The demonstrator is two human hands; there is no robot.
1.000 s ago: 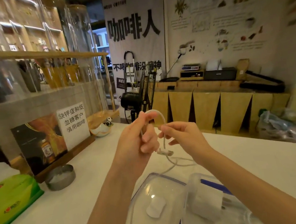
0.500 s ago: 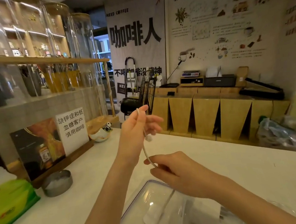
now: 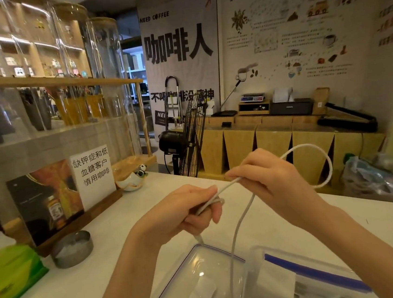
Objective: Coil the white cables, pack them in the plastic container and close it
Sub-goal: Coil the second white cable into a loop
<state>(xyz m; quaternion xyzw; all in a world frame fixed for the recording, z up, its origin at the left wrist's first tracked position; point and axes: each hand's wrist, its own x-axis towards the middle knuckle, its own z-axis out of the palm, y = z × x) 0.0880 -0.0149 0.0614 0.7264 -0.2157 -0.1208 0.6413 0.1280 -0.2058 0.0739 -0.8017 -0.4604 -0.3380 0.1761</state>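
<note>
White cable (image 3: 234, 237) is being held above the bench (image 3: 259, 224); left hand (image 3: 185, 213) is gripping the gathered coil so it stays, right hand (image 3: 271, 179) is pinching the next loop to feed.

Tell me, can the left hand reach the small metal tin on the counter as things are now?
Probably not at once: the left hand grips the white cable. The metal tin stands to its left with bare counter between, so the path looks free.
</note>
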